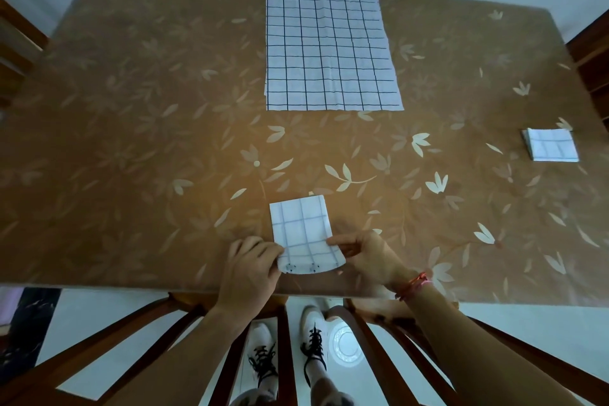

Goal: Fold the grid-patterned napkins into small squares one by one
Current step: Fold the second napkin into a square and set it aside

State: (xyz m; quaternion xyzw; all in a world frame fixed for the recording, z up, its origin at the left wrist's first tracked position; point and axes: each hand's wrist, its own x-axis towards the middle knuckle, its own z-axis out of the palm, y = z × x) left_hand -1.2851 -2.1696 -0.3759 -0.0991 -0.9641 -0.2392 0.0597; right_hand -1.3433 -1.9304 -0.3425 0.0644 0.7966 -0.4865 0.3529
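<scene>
No text is readable; tiny dark marks point(313, 267) on the folded napkin point(301, 231) may be print.

The table point(99, 284) before me wears a brown flowered cloth point(131, 102) (pale leaves all over); wooden chairs point(283, 356) stand near, left and right, on a pale floor point(99, 316).

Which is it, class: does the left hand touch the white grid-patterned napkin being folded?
Touching: head view shows the left hand gripping the near-left corner of the white grid-patterned napkin.
</scene>
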